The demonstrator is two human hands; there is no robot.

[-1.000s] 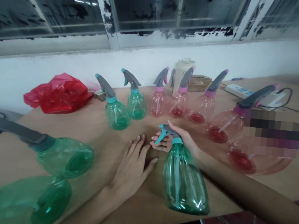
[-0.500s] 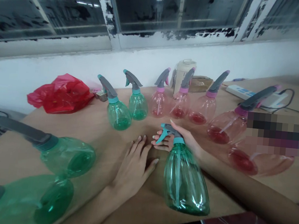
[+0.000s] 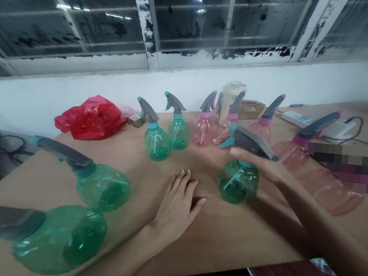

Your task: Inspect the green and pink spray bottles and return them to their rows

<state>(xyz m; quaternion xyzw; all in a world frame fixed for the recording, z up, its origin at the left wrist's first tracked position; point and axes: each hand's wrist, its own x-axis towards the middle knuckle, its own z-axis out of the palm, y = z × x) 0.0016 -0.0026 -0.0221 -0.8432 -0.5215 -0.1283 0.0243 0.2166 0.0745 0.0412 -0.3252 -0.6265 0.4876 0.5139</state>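
My right hand [image 3: 262, 163] is wrapped round the neck of a green spray bottle [image 3: 238, 184], below its grey and teal trigger head. The bottle is roughly upright, its nozzle toward the left; whether its base touches the table [image 3: 226, 242] I cannot tell. Flat on the wood rests my left hand [image 3: 179, 202], fingers spread and holding nothing. Beyond it stand two more green spray bottles [image 3: 157, 144]. Two others [image 3: 102, 188] are at the left, nearer to me. Several pink spray bottles [image 3: 202, 129] form a row behind and right of my right hand, which partly hides some.
A crumpled red plastic bag [image 3: 96, 118] lies at the back left, beside a small box [image 3: 136, 119]. A pale cup [image 3: 231, 97], a brown package [image 3: 251, 110] and a white power strip [image 3: 298, 119] with a cable sit along the wall. The table's front edge runs below my hands.
My right hand has moved the green spray bottle forward, away from me, and turned it more upright, with its grip now round the neck. The left hand stays flat. The view has shifted slightly.
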